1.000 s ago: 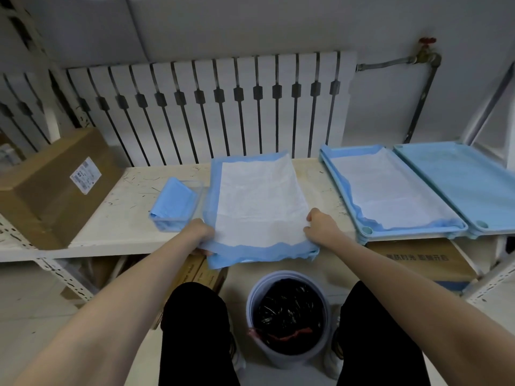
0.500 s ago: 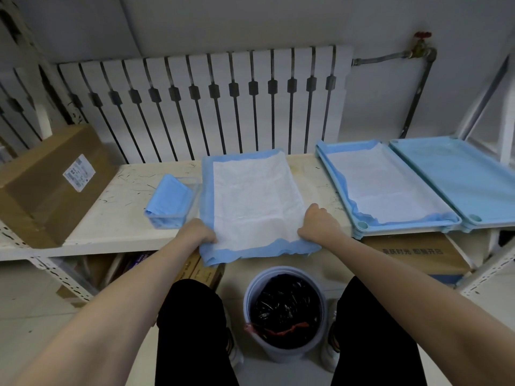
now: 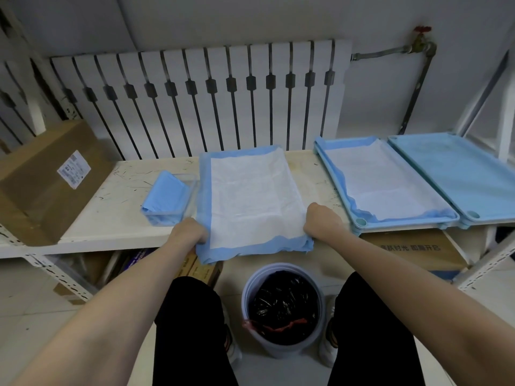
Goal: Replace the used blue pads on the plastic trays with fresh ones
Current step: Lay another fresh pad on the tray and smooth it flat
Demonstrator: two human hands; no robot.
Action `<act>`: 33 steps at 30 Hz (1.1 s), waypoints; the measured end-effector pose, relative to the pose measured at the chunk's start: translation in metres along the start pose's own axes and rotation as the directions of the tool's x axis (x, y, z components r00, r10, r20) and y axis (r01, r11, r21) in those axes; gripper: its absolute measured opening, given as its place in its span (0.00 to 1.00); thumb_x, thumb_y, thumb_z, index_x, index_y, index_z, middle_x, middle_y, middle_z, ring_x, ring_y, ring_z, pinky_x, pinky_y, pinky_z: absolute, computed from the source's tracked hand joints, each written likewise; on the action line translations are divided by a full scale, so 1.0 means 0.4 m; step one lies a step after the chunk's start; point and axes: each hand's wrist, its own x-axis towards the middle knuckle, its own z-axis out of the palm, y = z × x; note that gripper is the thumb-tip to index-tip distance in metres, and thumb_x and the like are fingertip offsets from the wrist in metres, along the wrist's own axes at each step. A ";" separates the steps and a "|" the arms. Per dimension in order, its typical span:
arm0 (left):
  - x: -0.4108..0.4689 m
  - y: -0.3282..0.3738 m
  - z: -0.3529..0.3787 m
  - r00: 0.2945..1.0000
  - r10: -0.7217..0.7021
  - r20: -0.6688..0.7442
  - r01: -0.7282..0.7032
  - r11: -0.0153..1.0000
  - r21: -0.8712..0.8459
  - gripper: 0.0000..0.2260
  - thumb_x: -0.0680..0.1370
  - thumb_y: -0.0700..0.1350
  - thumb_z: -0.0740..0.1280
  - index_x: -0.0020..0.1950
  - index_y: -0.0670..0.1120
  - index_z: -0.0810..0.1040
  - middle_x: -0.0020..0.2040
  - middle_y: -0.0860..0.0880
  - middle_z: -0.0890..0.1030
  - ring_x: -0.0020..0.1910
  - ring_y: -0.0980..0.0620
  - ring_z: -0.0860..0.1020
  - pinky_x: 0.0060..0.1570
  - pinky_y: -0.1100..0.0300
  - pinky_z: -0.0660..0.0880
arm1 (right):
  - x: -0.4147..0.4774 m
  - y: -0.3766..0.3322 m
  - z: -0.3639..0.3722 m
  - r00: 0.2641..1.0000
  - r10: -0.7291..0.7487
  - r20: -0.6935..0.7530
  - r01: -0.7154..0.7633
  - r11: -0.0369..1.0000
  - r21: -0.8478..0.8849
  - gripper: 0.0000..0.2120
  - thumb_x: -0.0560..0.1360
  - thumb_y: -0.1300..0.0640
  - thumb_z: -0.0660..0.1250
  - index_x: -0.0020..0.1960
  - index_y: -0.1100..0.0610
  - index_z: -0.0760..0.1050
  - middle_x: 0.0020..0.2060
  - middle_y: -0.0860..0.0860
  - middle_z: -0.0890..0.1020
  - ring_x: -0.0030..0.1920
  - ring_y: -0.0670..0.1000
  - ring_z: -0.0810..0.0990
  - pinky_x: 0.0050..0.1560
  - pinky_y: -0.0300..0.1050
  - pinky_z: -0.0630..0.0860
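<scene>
Pad (image 3: 250,196) overhangs shelf (image 3: 111,215) front edge | likely light, limp, crumples | left hand (image 3: 188,232), right hand (image 3: 320,221) clenched on near corners | best gripped by blue border

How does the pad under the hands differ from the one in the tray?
The middle pad lies spread on the white shelf, near edge hanging over the front; the tray pad sits inside a blue tray. The left hand and right hand grip the middle pad's near corners; the tray pad is untouched. Both have white centres and blue borders.
</scene>
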 end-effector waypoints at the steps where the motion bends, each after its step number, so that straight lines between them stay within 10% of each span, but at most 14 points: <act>1: 0.003 -0.001 0.000 1.000 0.001 0.000 -0.001 1.000 -0.017 0.07 0.73 0.36 0.65 0.40 0.42 0.67 0.38 0.45 0.71 0.47 0.44 0.78 0.37 0.58 0.71 | 0.002 -0.001 0.003 1.000 0.006 0.000 -0.006 1.000 0.025 0.05 0.75 0.65 0.58 0.42 0.60 0.62 0.33 0.52 0.68 0.31 0.48 0.67 0.28 0.40 0.62; 7: -0.002 0.009 0.006 1.000 0.005 0.002 -0.004 0.997 -0.073 0.11 0.74 0.36 0.64 0.36 0.42 0.64 0.36 0.45 0.70 0.34 0.48 0.72 0.37 0.57 0.70 | 0.002 -0.003 0.020 0.999 0.029 0.015 -0.030 0.996 0.088 0.07 0.75 0.64 0.59 0.48 0.61 0.60 0.33 0.53 0.68 0.31 0.49 0.68 0.27 0.41 0.62; 15: 0.014 0.038 -0.013 1.000 0.014 -0.025 -0.020 0.962 -0.274 0.05 0.78 0.41 0.59 0.50 0.40 0.67 0.45 0.44 0.69 0.47 0.45 0.69 0.44 0.57 0.66 | 0.008 -0.002 0.010 0.999 0.030 -0.021 -0.027 0.992 0.122 0.07 0.75 0.65 0.58 0.49 0.61 0.59 0.33 0.53 0.68 0.31 0.49 0.68 0.27 0.41 0.62; 21: 0.015 0.035 0.002 0.999 0.009 0.045 0.001 0.974 -0.227 0.14 0.73 0.37 0.66 0.36 0.44 0.61 0.35 0.47 0.65 0.32 0.51 0.66 0.28 0.59 0.61 | 0.010 -0.003 0.025 0.999 0.029 -0.015 -0.027 0.993 0.115 0.09 0.76 0.64 0.58 0.55 0.62 0.62 0.32 0.53 0.68 0.30 0.49 0.68 0.26 0.41 0.63; 33: 0.005 0.023 -0.027 0.990 0.013 -0.142 -0.042 0.978 -0.204 0.06 0.75 0.38 0.64 0.47 0.40 0.67 0.45 0.43 0.71 0.46 0.45 0.72 0.41 0.56 0.68 | 0.015 -0.011 0.010 0.998 -0.064 -0.016 0.066 0.988 0.143 0.04 0.74 0.65 0.58 0.46 0.60 0.63 0.34 0.51 0.68 0.36 0.53 0.70 0.28 0.41 0.62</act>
